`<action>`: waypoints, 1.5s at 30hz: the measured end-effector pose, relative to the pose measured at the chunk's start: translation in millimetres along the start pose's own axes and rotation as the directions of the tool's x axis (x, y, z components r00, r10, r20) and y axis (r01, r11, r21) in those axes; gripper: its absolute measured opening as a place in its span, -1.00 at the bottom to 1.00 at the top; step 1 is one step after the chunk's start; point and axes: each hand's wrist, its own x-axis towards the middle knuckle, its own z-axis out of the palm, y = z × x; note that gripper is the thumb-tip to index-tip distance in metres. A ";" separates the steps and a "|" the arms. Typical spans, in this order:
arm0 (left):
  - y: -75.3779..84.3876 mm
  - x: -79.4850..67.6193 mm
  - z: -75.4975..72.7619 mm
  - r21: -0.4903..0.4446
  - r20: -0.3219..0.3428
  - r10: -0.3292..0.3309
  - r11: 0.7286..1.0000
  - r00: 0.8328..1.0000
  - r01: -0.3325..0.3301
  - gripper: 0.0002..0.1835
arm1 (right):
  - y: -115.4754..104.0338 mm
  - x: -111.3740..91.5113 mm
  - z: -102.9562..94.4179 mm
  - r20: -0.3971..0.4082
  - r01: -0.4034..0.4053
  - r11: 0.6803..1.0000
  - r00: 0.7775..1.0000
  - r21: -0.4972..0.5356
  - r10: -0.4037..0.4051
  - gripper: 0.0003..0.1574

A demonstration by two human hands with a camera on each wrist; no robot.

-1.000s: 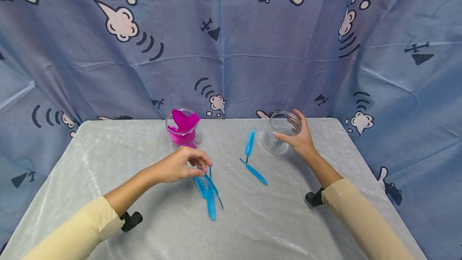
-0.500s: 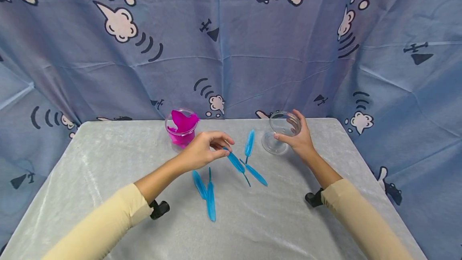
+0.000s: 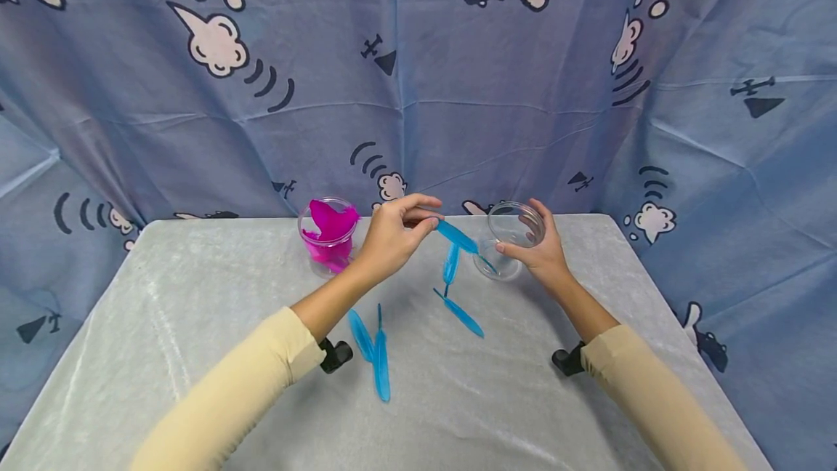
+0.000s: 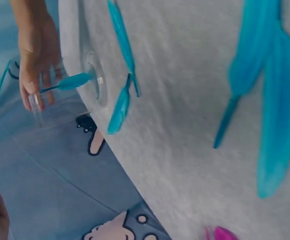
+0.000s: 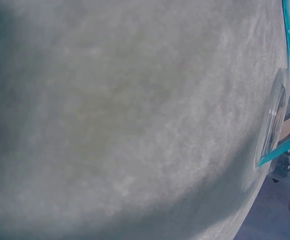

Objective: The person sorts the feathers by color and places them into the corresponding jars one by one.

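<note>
My left hand (image 3: 395, 238) pinches a blue feather (image 3: 458, 236) between thumb and fingers, above the back of the table. The feather's bare stem slants down toward a clear plastic cup (image 3: 506, 260). This cup stands on the table; my right hand (image 3: 543, 249) grips its side, thumb in front. In the left wrist view a blue feather (image 4: 75, 81) appears at the cup; whether it lies inside, I cannot tell. Two more blue feathers (image 3: 464, 317) lie left of the cup, and two others (image 3: 381, 369) lie overlapping below my left forearm.
A second clear cup (image 3: 304, 235) at the back left holds magenta feathers (image 3: 332, 220). The grey cloth-covered table (image 3: 523, 405) ends just behind both cups, against a blue printed curtain (image 3: 471, 129).
My left hand has lifted one feather from the group at the front and carried it right and back toward the cup. My right hand keeps its hold and position.
</note>
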 end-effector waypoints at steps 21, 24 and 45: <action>3.6 35.6 50.8 0.077 -0.242 -0.029 0.996 0.970 0.049 -0.83 | -2.3 -1.0 1.5 0.002 0.009 1.000 1.000 0.003 -0.009 0.23; 2.6 38.9 57.9 0.088 -0.262 -0.042 0.994 0.964 0.067 -0.84 | -2.0 -0.8 1.8 -0.001 -0.002 1.000 1.000 -0.015 0.002 0.23; -12.2 51.1 97.5 0.183 -0.160 -0.139 0.969 0.977 0.167 -0.82 | 7.1 3.3 -1.3 0.011 0.040 0.999 0.999 0.011 -0.040 0.27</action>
